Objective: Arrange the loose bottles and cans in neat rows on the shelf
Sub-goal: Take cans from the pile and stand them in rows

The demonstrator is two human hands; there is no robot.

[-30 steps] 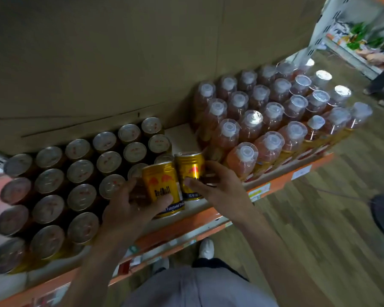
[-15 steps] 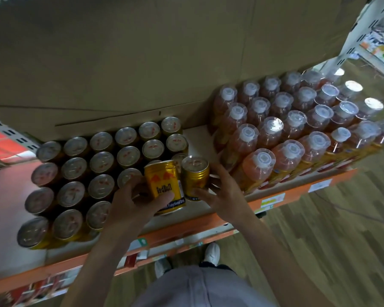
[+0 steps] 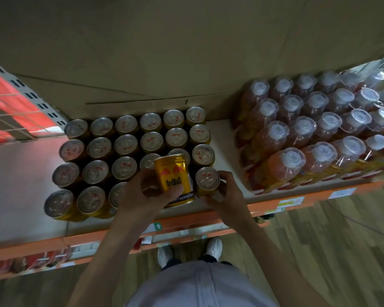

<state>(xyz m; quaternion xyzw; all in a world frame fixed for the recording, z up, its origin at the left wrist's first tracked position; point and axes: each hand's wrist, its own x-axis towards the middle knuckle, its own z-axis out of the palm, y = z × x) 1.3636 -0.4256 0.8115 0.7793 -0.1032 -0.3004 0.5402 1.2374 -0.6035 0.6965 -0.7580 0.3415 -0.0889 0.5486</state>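
Your gold can [image 3: 173,178] reads "RedBull" in red, with part of "Functional Dr" lower down. The shelf tags [image 3: 291,201] are too blurred.

A large sheet of brown cardboard [image 3: 186,52] fills the upper part of the view, with a long crease across it. At the far left there is a red panel [image 3: 7,103] beside a grey metal post with slots [image 3: 29,94]. Below, the floor [image 3: 319,251] has a wood pattern. Two white shoes [image 3: 214,247] stand on it, and above them a grey garment [image 3: 197,289] is seen.
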